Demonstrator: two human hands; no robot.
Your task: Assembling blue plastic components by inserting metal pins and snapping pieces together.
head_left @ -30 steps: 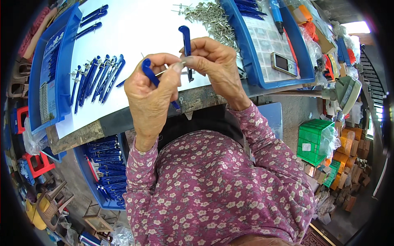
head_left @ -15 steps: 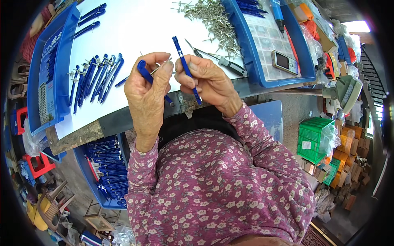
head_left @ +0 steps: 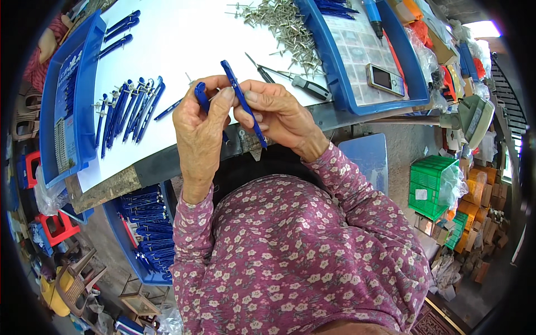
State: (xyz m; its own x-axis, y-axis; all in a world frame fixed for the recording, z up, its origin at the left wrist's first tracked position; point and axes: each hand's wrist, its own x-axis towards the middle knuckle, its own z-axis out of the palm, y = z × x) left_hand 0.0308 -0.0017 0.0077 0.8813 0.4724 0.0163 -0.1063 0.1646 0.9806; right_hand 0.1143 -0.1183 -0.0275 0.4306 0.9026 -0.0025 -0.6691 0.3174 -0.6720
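Note:
My left hand [head_left: 200, 134] pinches a slim blue plastic piece with a rounded, hooked end [head_left: 201, 94]; its lower part is mostly behind the fingers. My right hand [head_left: 287, 114] grips a second slim blue plastic strip [head_left: 244, 101], slanted across the front of the fingertips. Both hands meet above the table's near edge, their fingertips touching or nearly so. Whatever lies between the fingertips is hidden. To the left of my hands, a row of similar blue pieces [head_left: 129, 111] lies on the white tabletop, several with metal pins through their upper ends.
Loose metal pins [head_left: 285, 28] are heaped at the back. A screwdriver [head_left: 312, 87] lies right of my hands, near a blue tray [head_left: 341, 78] holding a phone [head_left: 385, 80]. Another blue tray [head_left: 86, 120] stands left. Below the table, a blue bin [head_left: 124, 240] holds many blue pieces.
The strip in my right hand has moved left and slightly down, closer to my left fingertips, and leans more. The metal pin seen earlier at my left fingertips is now hidden.

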